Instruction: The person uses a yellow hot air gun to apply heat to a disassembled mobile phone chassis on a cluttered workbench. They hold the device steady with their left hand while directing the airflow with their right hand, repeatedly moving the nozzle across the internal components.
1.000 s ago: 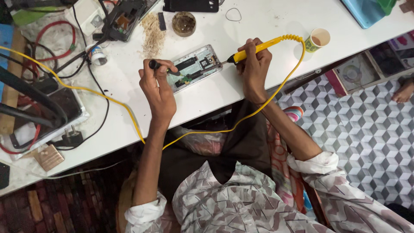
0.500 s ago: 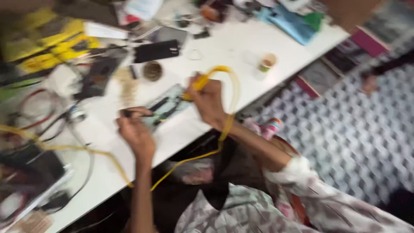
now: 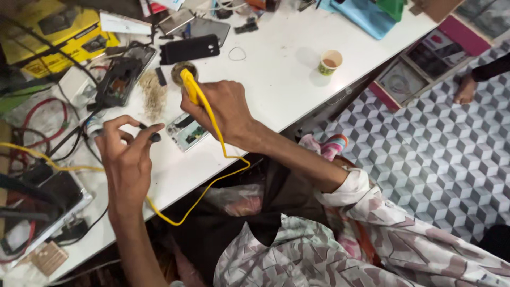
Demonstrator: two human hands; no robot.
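Soldering iron [image 3: 192, 89] gripped by right hand [image 3: 226, 109], tip down.

bright, even light; sharp focus

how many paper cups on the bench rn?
1. A small paper cup stands on the white table, toward its right end, apart from the right hand. Clutter at the far edge may hide others.

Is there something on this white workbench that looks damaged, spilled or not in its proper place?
Yes. A phone lies opened by the right hand, its insides bare. A loose tan fibrous heap is strewn on the bench. The yellow cord sags off the edge.
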